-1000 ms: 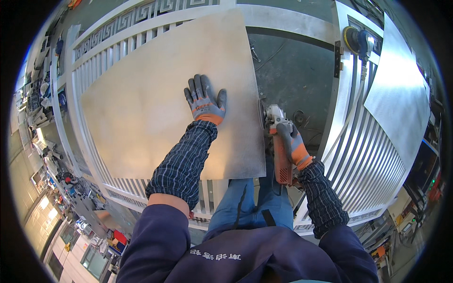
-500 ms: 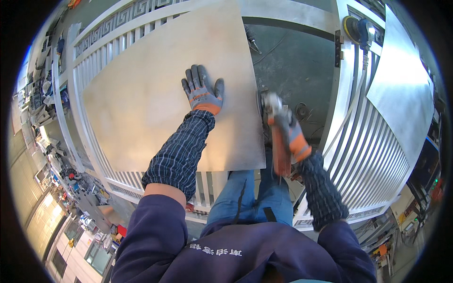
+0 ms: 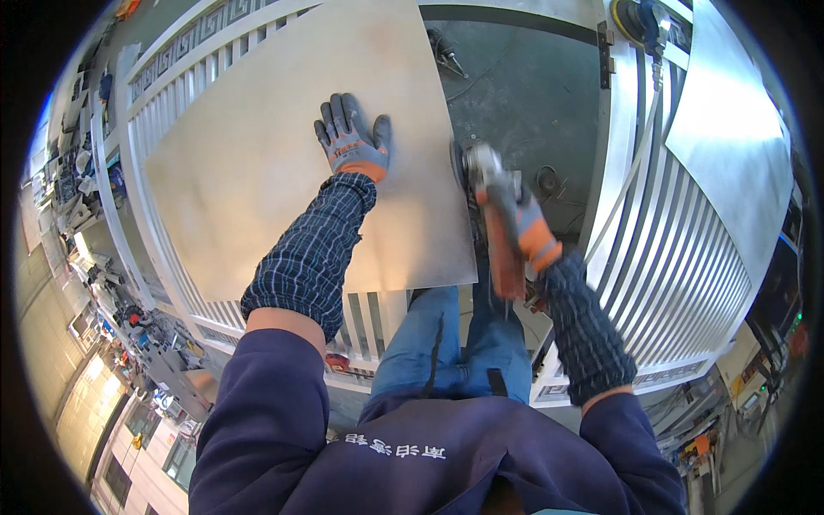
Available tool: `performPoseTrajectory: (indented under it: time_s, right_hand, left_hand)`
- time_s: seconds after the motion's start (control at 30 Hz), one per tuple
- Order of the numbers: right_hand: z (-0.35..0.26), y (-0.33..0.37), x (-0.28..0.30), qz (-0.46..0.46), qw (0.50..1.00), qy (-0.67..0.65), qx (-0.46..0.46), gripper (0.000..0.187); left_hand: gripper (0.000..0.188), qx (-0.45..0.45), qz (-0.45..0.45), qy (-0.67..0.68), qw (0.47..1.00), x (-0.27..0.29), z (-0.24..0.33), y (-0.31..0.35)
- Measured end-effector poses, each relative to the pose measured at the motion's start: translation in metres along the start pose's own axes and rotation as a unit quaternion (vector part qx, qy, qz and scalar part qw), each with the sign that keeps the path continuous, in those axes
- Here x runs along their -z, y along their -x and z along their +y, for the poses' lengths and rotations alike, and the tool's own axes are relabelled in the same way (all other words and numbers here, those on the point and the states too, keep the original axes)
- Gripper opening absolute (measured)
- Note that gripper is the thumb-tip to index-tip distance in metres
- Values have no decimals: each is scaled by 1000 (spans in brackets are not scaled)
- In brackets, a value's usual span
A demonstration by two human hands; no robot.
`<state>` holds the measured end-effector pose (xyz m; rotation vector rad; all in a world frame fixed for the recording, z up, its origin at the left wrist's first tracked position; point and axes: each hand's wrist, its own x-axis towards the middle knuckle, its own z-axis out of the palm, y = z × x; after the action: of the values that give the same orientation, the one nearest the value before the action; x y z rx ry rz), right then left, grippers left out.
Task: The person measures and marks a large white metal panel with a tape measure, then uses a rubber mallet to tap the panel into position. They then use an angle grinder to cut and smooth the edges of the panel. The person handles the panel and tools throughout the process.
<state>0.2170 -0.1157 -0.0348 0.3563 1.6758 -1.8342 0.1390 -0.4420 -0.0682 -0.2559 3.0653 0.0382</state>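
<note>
A large flat metal sheet [image 3: 283,189] lies over a white slatted metal frame [image 3: 163,206] in front of me. My left hand [image 3: 354,144], in a grey and orange work glove, rests on the sheet with its fingers outstretched. My right hand [image 3: 530,225], gloved alike, is wrapped around the red body of an angle grinder [image 3: 505,257]. The grinder's metal head [image 3: 485,163] points away from me, and its disc [image 3: 458,165] stands close against the sheet's right edge. Whether the disc touches the edge I cannot tell.
A second metal sheet [image 3: 730,129] leans over another slatted panel [image 3: 669,257] on the right. A round-pad sander [image 3: 644,26] with a hose [image 3: 631,184] sits at that panel's top. On the dark floor lie a drill-like tool [image 3: 446,53] and a small round disc [image 3: 548,178].
The grinder and my right hand have moved a little farther away along the sheet's edge. My left hand stays flat on the sheet. The whole view has shifted slightly.
</note>
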Motion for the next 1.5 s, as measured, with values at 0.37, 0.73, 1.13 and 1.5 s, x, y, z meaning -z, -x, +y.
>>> performPoseTrajectory:
  time_s: [0.37,0.73,1.13,1.5]
  right_hand:
    - [-33,-49,14,-4,977,-81,-195,35]
    - [51,101,-7,57,997,-4,-57,44]
    - [47,118,0,18,997,-30,-68,39]
    - [0,48,-2,42,985,-73,-148,37]
  left_hand:
    - [88,-6,-1,-6,1000,-4,9,-8]
    - [87,6,-5,-10,1000,-8,-5,-2]
    - [85,4,-15,-12,1000,0,2,-4]
    - [83,-22,33,-34,999,-14,-2,-6]
